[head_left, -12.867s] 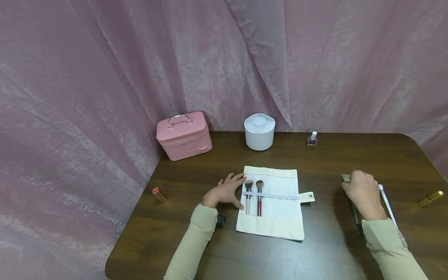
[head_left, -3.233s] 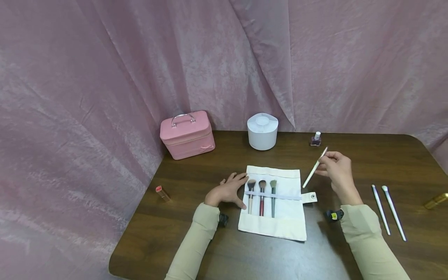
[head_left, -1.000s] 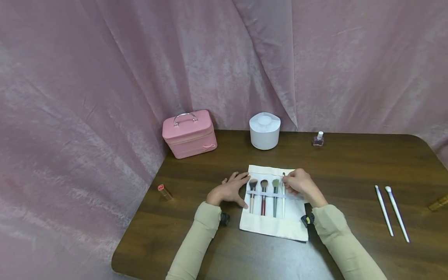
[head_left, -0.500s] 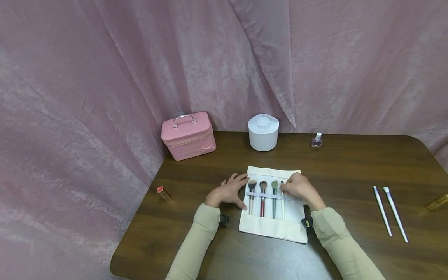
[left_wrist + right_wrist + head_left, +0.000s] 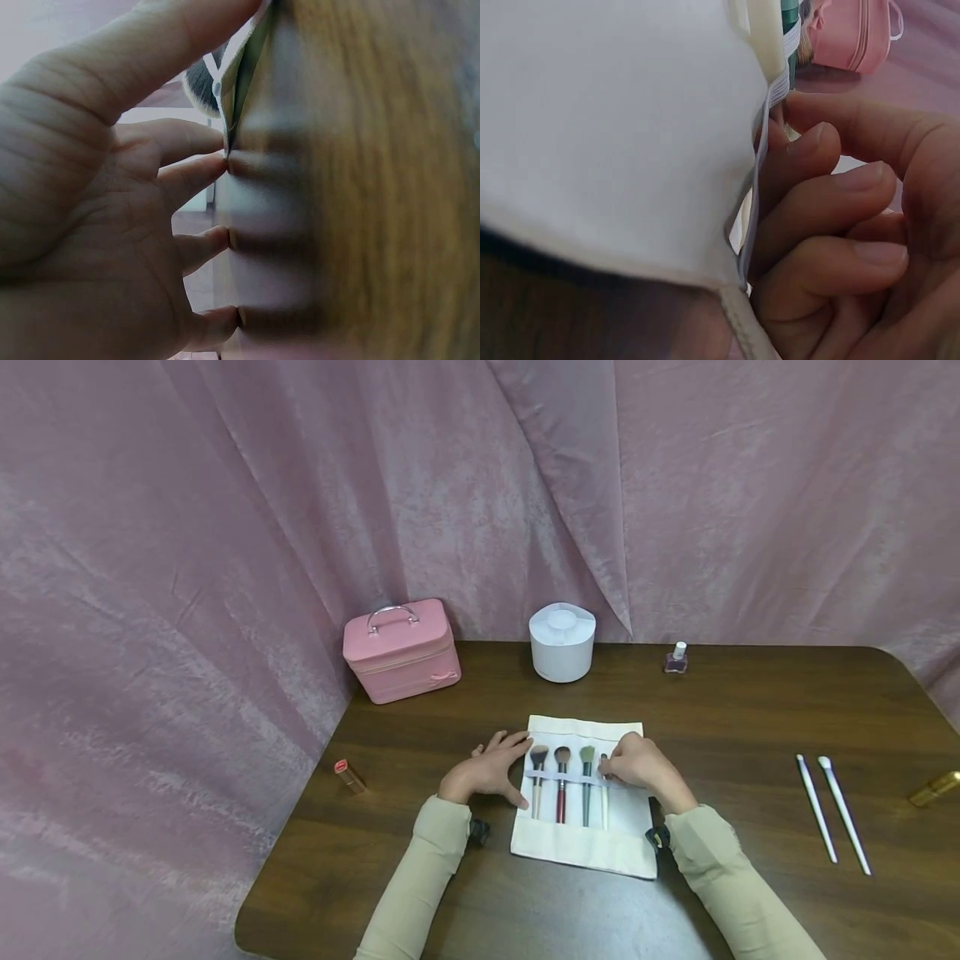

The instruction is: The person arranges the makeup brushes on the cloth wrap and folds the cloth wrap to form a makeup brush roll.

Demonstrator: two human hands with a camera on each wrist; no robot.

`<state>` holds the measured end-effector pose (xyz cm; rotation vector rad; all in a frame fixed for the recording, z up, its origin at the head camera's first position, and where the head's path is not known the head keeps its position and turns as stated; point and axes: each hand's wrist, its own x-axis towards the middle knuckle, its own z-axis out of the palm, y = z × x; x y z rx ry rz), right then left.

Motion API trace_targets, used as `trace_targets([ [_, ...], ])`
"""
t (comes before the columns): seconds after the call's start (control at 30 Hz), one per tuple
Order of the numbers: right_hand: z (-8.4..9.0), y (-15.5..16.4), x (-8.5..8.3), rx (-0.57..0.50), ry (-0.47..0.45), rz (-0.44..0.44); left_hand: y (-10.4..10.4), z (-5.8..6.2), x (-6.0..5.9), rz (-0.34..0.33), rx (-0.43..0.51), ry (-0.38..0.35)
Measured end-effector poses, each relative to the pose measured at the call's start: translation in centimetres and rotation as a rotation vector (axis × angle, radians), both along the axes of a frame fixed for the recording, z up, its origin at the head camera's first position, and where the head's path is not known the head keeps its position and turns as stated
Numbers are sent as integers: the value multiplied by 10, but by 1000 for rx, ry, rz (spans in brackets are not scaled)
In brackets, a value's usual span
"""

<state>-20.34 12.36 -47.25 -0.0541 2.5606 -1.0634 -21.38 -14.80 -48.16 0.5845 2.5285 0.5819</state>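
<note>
An off-white fabric brush roll (image 5: 581,852) lies spread on the table, with a lilac elastic band (image 5: 626,783) across it. Three makeup brushes sit under the band: one pale-handled (image 5: 537,785), one red-handled (image 5: 561,793), one green (image 5: 587,789). To their right, my right hand (image 5: 641,764) pinches a slim white-handled makeup brush (image 5: 604,806) near its head. In the right wrist view its cream handle (image 5: 765,37) passes through the elastic, beside my fingertips. With fingers spread, my left hand (image 5: 487,772) rests at the roll's left edge; its thumb and fingertips touch the edge and table.
Two white makeup brushes (image 5: 817,810) lie on the right, near a gold tube (image 5: 933,789). A lipstick (image 5: 350,776) is at left. Along the back stand a pink case (image 5: 401,652), a white round container (image 5: 562,647) and a nail polish bottle (image 5: 676,660).
The green brush went from the table into the roll. My right hand then brought the white-handled brush from the right under the band and slid it slightly down. My left hand stayed put.
</note>
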Motion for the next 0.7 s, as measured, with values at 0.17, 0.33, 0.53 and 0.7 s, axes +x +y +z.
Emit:
trace_targets([
  [0.17,1,0,2,18,24,13,1,0,0,5,4,-6],
  [0.33,4,2,3,21,37,16,1,-1,-1,0,-2,-2],
  [0.53,13,10,4,-40,81,17,1,-3,-2,5,5,-4],
  [0.7,15,18,2,-158,140,-13,0,-3,-2,6,2,-8],
])
